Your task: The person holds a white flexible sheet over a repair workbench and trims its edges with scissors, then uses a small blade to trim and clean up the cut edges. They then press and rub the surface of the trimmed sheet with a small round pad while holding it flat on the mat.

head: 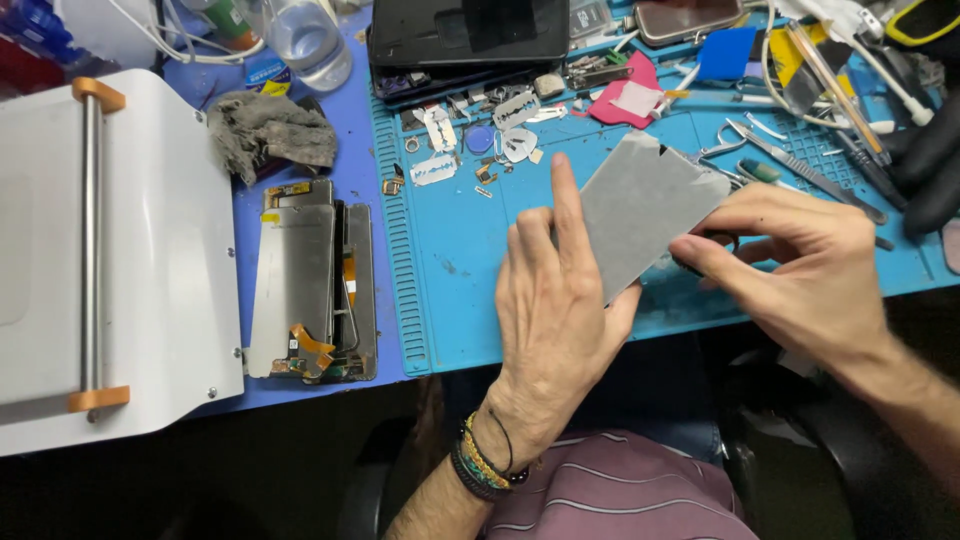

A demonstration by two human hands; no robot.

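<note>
At frame centre, both hands, the left hand (550,300) and right hand (800,270), pinch a grey film sheet (645,215) lifted off the worktop (450,250), not yet laid on the screen panels (300,280) at left.

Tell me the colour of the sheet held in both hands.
Plain grey, matte, with no pattern; the sheet shows best in the head view.

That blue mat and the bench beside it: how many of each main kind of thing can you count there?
Grey sheet held in both hands: 1
Phone screen panels stacked beside the mat: 2
Razor blades on the mat: at least 4
Grey rag: 1
Tweezers: 1
Total: at least 9
</note>
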